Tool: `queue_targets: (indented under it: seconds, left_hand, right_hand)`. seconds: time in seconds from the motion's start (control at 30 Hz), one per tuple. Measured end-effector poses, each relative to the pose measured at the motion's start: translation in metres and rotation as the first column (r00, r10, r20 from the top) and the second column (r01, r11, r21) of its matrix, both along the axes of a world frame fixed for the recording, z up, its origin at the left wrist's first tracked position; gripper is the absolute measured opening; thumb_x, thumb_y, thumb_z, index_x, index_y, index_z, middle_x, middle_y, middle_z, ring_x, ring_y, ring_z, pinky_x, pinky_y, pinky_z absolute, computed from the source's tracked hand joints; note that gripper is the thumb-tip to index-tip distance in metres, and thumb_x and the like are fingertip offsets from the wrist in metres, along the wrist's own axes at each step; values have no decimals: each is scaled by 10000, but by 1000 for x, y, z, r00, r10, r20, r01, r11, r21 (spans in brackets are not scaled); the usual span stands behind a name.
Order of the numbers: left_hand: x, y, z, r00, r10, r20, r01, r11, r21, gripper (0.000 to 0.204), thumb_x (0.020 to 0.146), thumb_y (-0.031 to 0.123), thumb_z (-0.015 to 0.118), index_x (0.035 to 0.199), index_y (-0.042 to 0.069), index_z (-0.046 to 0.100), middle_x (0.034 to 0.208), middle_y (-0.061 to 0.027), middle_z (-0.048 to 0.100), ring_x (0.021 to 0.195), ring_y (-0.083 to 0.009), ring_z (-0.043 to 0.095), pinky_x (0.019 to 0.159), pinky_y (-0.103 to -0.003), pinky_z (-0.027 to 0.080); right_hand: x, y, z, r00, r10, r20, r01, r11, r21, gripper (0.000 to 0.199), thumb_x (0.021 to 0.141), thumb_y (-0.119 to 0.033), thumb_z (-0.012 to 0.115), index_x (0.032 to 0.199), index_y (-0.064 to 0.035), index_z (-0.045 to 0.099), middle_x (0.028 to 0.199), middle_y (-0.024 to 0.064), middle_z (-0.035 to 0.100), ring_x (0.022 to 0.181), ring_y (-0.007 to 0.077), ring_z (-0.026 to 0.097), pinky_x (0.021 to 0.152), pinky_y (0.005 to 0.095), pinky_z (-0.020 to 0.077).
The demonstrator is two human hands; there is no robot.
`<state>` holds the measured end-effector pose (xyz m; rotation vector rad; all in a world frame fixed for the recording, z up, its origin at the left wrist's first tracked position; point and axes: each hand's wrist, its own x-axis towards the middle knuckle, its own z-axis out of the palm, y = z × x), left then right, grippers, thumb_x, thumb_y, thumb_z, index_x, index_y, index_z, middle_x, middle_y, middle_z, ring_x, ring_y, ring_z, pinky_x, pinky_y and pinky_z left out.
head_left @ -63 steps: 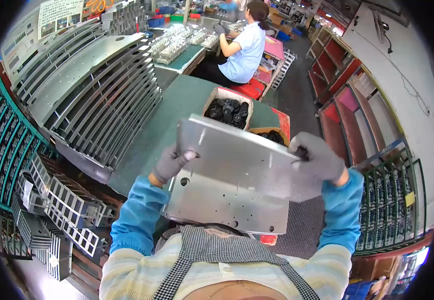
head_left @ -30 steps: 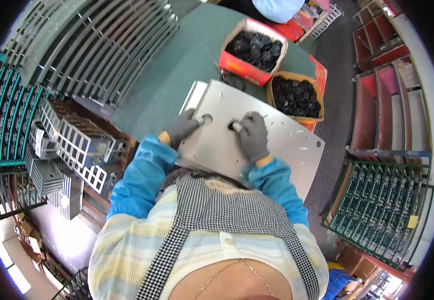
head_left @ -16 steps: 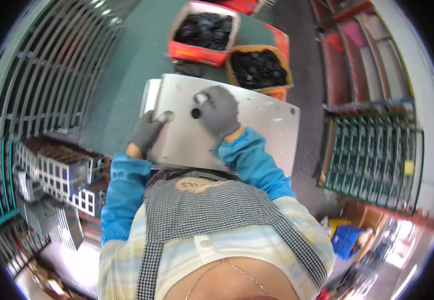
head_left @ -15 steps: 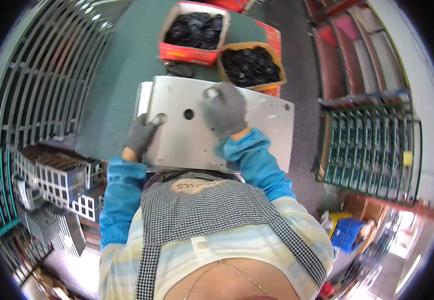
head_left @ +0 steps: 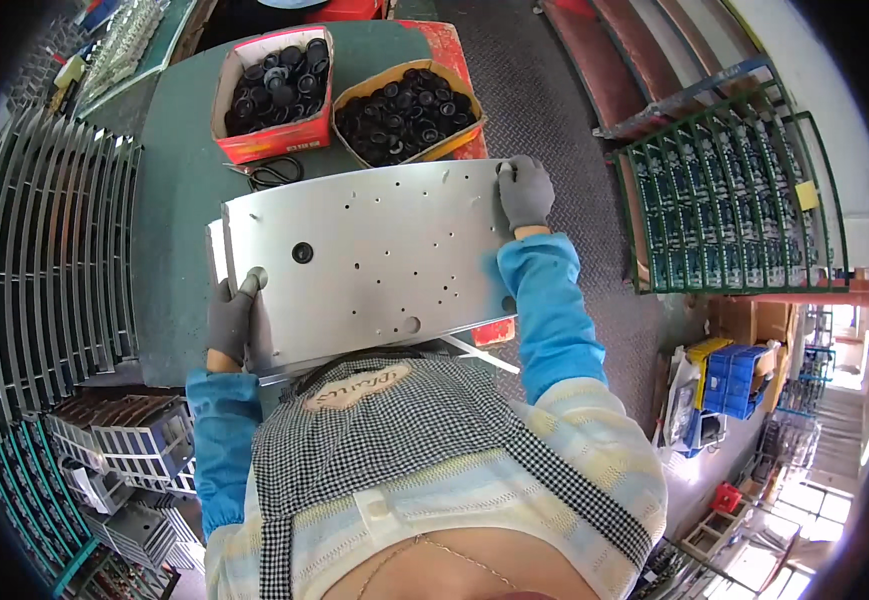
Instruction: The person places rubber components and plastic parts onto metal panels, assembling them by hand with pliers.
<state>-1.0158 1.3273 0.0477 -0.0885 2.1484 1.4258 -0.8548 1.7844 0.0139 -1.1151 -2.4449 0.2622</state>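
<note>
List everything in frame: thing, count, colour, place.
metal panel: 1, silver, flat on the table, drilled with holes
table: 1, green top, under the panel
red box: 1, full of black round parts, far left of the table
brown box: 1, full of black round parts, beside the red box
scissors: 1, black, in front of the red box
green rack: 1, right of the table
left hand: grey glove, on the panel's left end
right hand: grey glove, at the panel's far right corner

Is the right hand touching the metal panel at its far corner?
Touching. The head view shows the gloved right hand with its fingertips pressed on the far right corner of the metal panel, no gap visible.
</note>
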Motion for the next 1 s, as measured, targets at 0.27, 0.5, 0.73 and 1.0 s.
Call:
queue_targets:
  seconds: [0.27,0.5,0.73,1.0]
  left_hand:
    - [-6,-14,-21,1000,-6,17,5,1000,18,518,918,389,735,1191,-42,644,1039,-93,704,902,-157,639,807,-300,508]
    - [-5,-13,-20,1000,12,-9,-12,997,78,398,928,304,721,1135,-29,652,956,-80,690,833,-152,632,748,-304,513]
    - [-9,-17,-30,999,46,-14,-46,998,40,438,910,340,736,1137,-24,646,946,-80,688,814,-155,638,737,-304,518]
    - [-5,-10,-23,998,62,-24,-60,996,66,488,861,374,774,1113,-27,655,960,-89,683,837,-164,634,750,-320,516]
  right_hand:
    - [-11,-8,17,984,-7,177,8,1000,-4,217,913,-290,599,1002,-102,659,1087,142,652,926,366,673,800,501,549]
    - [-8,-1,17,988,33,149,-18,995,-97,214,904,-295,607,945,-86,624,1041,159,650,954,376,656,820,493,525]
    - [4,28,8,979,165,118,-148,979,-141,219,889,-283,633,969,-80,644,1094,132,638,941,372,652,856,480,532]
    - [0,62,-2,907,352,-232,-417,670,-614,258,856,-221,756,997,-78,594,873,43,617,829,161,570,776,316,476]
